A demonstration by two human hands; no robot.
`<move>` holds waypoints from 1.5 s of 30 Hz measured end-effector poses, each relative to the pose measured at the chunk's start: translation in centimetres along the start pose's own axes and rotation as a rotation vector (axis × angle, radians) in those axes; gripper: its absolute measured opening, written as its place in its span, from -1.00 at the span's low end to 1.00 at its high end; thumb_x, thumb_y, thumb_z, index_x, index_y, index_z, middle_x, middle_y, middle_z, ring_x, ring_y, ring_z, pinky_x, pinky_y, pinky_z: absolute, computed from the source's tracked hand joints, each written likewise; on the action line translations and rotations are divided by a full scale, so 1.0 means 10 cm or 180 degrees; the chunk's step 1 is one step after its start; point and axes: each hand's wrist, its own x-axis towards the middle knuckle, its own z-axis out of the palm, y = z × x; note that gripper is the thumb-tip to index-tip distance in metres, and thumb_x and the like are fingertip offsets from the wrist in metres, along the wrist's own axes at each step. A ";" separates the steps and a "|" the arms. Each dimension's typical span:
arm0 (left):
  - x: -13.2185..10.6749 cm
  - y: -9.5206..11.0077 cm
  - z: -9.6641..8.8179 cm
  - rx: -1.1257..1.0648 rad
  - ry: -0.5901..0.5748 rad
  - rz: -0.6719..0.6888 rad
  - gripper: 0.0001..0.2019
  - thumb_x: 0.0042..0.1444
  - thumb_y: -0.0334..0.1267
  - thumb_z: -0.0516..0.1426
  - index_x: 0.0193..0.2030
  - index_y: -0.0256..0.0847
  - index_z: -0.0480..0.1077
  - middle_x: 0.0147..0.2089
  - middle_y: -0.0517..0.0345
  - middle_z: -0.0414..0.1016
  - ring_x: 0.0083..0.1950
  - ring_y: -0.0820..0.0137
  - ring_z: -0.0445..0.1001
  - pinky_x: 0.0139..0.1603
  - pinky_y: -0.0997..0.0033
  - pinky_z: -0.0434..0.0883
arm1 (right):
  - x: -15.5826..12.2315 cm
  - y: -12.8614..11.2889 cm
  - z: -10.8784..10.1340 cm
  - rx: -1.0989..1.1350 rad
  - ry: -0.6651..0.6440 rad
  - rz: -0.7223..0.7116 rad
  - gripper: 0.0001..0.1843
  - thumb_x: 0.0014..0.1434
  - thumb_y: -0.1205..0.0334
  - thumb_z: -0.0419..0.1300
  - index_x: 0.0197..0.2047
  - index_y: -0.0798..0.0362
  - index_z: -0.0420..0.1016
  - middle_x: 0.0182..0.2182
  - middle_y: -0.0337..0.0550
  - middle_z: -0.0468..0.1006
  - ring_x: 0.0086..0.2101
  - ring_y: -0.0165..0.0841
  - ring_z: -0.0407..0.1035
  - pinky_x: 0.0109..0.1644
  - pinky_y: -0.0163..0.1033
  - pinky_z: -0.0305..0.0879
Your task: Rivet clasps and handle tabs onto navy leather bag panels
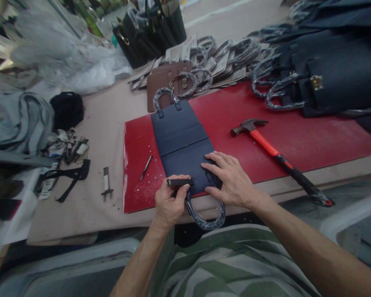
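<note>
A navy bag panel (pixel 185 152) lies flat on the red work mat (pixel 235 103), a plastic-wrapped handle (pixel 166 94) at its far end and another wrapped handle (pixel 207 225) hanging over the near edge. My left hand (pixel 171 202) is closed around a dark bar-shaped piece (pixel 178 182) above the panel's near left corner; its exact kind is unclear. My right hand (pixel 230 179) rests with fingers apart on the panel's near right part, by the base of the near handle. Left of the panel lies a thin metal rod-like tool (pixel 146 167).
A claw hammer (pixel 268 146) with an orange and black grip lies right of the panel. Navy bags (pixel 343 74) are heaped at the right, a brown bag panel (pixel 160 84) and black bags (pixel 151 33) behind. Small tools (pixel 76 148) and a black strap (pixel 76 175) lie left.
</note>
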 end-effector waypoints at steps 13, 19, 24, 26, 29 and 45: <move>0.06 0.03 0.04 0.0694 -0.0032 0.0708 -0.85 0.25 -0.36 0.16 -0.05 -0.20 0.41 -0.11 0.06 0.59 -0.04 0.36 0.58 0.07 0.31 0.52 | -0.01 0.00 0.00 0.0048 0.0013 0.0001 -0.29 0.03 -0.03 0.33 0.21 0.08 0.43 0.29 0.11 0.27 0.28 0.08 0.07 0.30 0.14 0.04; 0.06 0.03 0.05 0.0667 -0.0010 0.0638 -0.88 0.26 -0.37 0.13 -0.07 -0.20 0.39 -0.12 0.06 0.57 -0.08 0.37 0.58 -0.01 0.35 0.54 | -0.01 0.00 0.02 -0.0001 0.0033 -0.0013 -0.29 0.04 -0.03 0.33 0.22 0.08 0.42 0.29 0.10 0.27 0.27 0.07 0.08 0.30 0.14 0.04; 0.06 0.02 0.07 0.0774 -0.0026 0.0757 -0.87 0.27 -0.35 0.12 -0.06 -0.18 0.37 -0.12 0.04 0.57 -0.06 0.33 0.58 0.01 0.30 0.54 | -0.02 0.02 0.02 0.0023 0.0068 -0.0042 -0.30 0.05 -0.04 0.33 0.21 0.07 0.42 0.29 0.10 0.27 0.28 0.07 0.08 0.31 0.15 0.05; 0.08 0.04 0.07 0.0846 -0.0049 0.0871 -0.87 0.26 -0.36 0.12 -0.06 -0.19 0.37 -0.13 0.03 0.56 -0.06 0.33 0.57 0.03 0.30 0.53 | -0.03 0.03 0.01 0.0087 0.0074 -0.0065 -0.31 0.06 -0.06 0.33 0.20 0.09 0.44 0.28 0.13 0.28 0.28 0.08 0.09 0.30 0.17 0.06; 0.11 0.06 0.08 0.0923 -0.0125 0.0856 -0.88 0.26 -0.36 0.11 -0.07 -0.19 0.38 -0.14 0.03 0.56 -0.07 0.32 0.58 0.01 0.32 0.53 | -0.03 0.09 -0.01 0.0398 0.0129 -0.0151 -0.36 0.13 -0.11 0.29 0.17 0.09 0.46 0.25 0.15 0.33 0.27 0.07 0.13 0.30 0.19 0.09; 0.16 0.06 0.10 0.0970 -0.0179 0.1065 -0.89 0.26 -0.37 0.08 -0.11 -0.19 0.39 -0.17 0.04 0.56 -0.10 0.34 0.58 -0.03 0.35 0.52 | -0.42 0.61 -0.64 -0.0829 0.0768 0.1559 -0.66 0.15 0.15 0.19 -0.02 0.10 0.46 -0.06 0.22 0.45 -0.03 0.15 0.33 0.01 0.26 0.27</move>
